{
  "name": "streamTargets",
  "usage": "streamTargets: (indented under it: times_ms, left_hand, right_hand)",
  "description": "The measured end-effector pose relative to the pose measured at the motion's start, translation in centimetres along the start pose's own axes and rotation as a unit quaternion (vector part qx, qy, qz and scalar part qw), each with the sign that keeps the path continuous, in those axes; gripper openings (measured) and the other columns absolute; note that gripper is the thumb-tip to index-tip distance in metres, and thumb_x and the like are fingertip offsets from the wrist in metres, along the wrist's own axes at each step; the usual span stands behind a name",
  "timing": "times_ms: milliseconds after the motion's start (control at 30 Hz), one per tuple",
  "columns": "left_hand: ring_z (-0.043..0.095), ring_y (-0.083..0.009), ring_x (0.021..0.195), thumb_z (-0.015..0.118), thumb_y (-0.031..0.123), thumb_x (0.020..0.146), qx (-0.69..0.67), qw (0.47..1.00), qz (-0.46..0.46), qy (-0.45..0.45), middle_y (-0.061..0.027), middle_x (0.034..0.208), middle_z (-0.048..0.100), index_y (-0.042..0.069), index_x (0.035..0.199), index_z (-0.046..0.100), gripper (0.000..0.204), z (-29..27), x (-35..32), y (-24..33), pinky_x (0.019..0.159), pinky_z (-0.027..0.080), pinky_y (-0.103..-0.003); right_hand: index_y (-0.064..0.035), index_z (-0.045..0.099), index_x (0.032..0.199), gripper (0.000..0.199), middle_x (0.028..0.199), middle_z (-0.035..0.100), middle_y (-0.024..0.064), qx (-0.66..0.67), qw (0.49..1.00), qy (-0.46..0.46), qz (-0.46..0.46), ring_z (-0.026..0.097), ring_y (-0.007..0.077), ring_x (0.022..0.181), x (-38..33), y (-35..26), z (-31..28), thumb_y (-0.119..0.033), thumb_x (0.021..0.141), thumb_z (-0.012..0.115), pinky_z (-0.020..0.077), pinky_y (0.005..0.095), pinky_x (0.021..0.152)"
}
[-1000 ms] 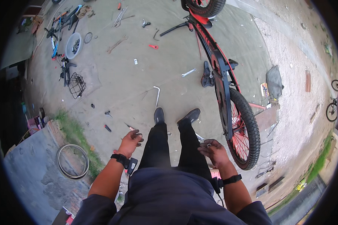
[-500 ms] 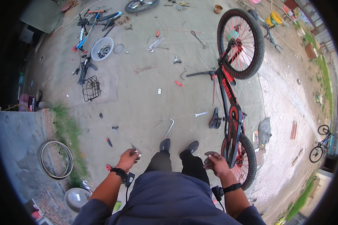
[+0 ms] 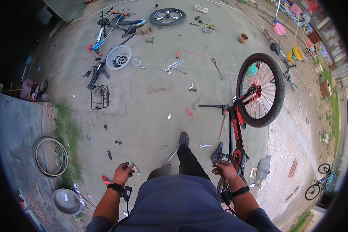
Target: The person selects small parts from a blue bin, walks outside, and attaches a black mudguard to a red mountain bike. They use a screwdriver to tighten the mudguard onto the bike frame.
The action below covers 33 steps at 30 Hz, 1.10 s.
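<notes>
Clearly the red bike (image 3: 236,131) lay right, long axis running far; the right hand (image 3: 225,171) (curled, empty) hung beside its saddle (image 3: 218,152), left hand (image 3: 122,173) loosely curled, well apart

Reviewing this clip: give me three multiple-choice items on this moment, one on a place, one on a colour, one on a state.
1. Where does the red bicycle stand?
A. on the person's right
B. on the person's left
C. on the brick wall

2. What colour are the spokes of its front wheel?
A. white
B. red
C. blue

3. How is the left hand?
A. gripping a tyre
B. holding a bowl
C. loosely curled over the ground, nothing visible in it

Answers: 1 A, it stands beside the right hand. 2 B, red spokes inside a black tyre. 3 C, the fingers hang free above the concrete.
</notes>
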<state>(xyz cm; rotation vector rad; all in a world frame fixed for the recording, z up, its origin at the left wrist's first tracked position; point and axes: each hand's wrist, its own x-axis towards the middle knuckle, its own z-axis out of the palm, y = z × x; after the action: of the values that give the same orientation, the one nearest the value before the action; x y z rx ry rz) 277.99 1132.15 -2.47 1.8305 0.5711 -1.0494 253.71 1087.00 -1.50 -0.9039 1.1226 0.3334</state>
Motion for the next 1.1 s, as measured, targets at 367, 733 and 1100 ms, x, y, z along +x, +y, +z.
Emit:
streamTargets:
  times_ms: [367, 733, 1100]
  left_hand:
    - [0.069, -0.0275, 0.100, 0.060, 0.017, 0.097, -0.124, 0.989, -0.054, 0.066, -0.0187, 0.122, 0.062, -0.005, 0.141, 0.042, 0.053, 2.2, 0.4, 4.6, 0.081, 0.055, -0.037]
    - [0.069, -0.0260, 0.098, 0.063, 0.016, 0.094, -0.213, 0.969, -0.081, 0.092, -0.0164, 0.118, 0.064, -0.003, 0.139, 0.045, 0.053, -3.4, 16.6, 16.4, 0.079, 0.056, -0.036]
    - [0.068, -0.0222, 0.097, 0.062, 0.016, 0.095, -0.198, 0.966, -0.142, 0.088, -0.0143, 0.116, 0.065, -0.002, 0.139, 0.046, 0.050, -7.1, 27.6, 28.1, 0.079, 0.054, -0.033]
  right_hand:
    - [-0.0004, 0.063, 0.117, 0.025, 0.090, 0.067, 0.0124, -0.100, 0.995, -0.021, -0.013, 0.070, 0.0242, 0.076, 11.6, -21.7, 3.4, -0.007, 0.094, 0.054, 0.0543, 0.0289, 0.064]
    - [-0.0019, 0.064, 0.101, 0.017, 0.084, 0.066, 0.0105, -0.222, 0.973, -0.059, 0.006, 0.070, 0.0230, 0.074, 28.4, -38.6, 18.7, -0.012, 0.088, 0.057, 0.0551, 0.0313, 0.065]
    - [-0.0024, 0.065, 0.094, 0.017, 0.074, 0.061, 0.0051, -0.408, 0.906, -0.062, -0.100, 0.061, 0.0164, 0.062, 47.9, -49.5, 26.4, -0.008, 0.086, 0.051, 0.0480, 0.0286, 0.059]
